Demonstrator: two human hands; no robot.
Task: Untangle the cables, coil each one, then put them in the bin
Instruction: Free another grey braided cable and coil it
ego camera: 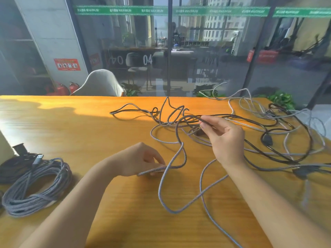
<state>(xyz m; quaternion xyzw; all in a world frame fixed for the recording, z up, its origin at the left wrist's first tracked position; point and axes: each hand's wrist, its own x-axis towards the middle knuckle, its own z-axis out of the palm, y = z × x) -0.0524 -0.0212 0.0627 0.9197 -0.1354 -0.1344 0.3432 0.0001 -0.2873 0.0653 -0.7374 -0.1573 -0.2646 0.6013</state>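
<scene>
Worktop (100, 133): orange wood, grain visible, smooth, satin sheen under sunlight.
Grey cable (162, 185) in left grip: braided cloth sheath, woven texture, matt.
Black cable (279, 154) right of right grip: smooth plastic jacket, slightly glossy.
Coil (35, 187) far left of left grip: same grey braid, matt; metal USB plug (38, 159), shiny.

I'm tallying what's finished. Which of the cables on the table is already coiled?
The grey braided coil at the left edge, its USB plug resting on top. The other cables lie loose or tangled over the table's middle and right.
</scene>
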